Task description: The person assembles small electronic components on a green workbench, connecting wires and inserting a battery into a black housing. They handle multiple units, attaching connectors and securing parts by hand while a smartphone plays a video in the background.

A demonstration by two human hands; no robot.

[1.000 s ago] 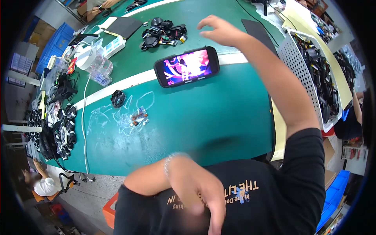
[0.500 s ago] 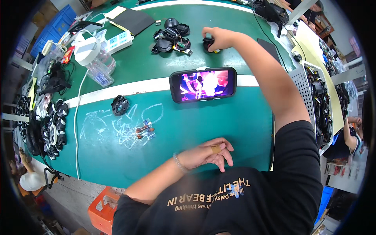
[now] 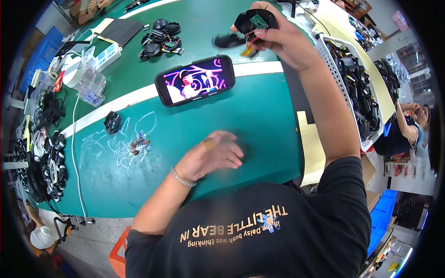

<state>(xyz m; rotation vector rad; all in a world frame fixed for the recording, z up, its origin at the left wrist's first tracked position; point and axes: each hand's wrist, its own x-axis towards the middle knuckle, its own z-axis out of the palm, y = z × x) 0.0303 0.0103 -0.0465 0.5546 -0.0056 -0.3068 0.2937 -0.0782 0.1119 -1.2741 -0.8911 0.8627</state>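
One partly hidden black device [image 3: 255, 21] is gripped by the right hand [image 3: 288, 42], left hand [image 3: 207, 155] blurred, unclenched, empty.

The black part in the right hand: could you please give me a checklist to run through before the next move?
1. Black part gripped: ok, the right hand holds it up in its fingers.
2. Left hand free: ok, nothing shows in it.
3. Loose pieces gathered in: not ok, a yellow piece hangs below the black part.
4. Wires soundly joined: cannot tell, too small and blurred.
5. Phone out of the way: ok, apart from both hands.
6. White cable away from the hands: ok, it runs well to their left.
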